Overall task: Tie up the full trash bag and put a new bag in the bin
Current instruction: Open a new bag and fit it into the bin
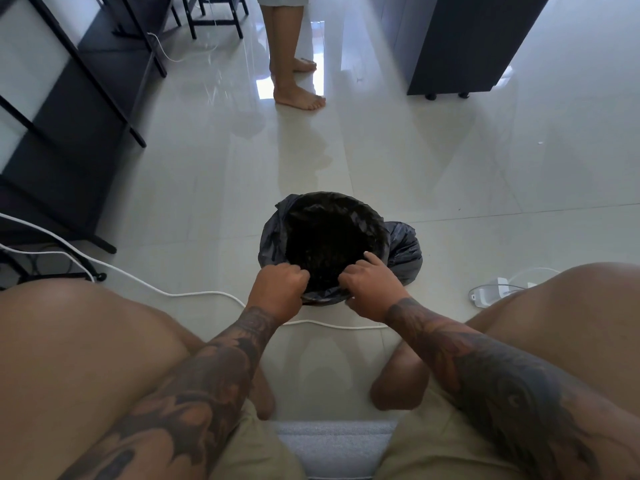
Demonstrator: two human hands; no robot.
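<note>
A small round bin lined with a black crinkled plastic trash bag (332, 237) stands on the glossy pale tiled floor (450, 161), straight ahead of the seated person and between their bare knees. The bag's edge is folded out over the bin's rim all round. Just to the right of the bin and touching it sits a second, bunched-up black plastic bag (405, 251).

Both hands are at the near edge of the rim. The left hand (278, 289) has its fingers curled and pinches the bag's folded edge. The right hand (372, 287) grips the same edge beside it, with the index finger stretched out along the rim.

A white cable (194, 293) runs across the floor under the forearms. Beyond the bin, another person's bare feet (298, 95) stand on the tiles.
</note>
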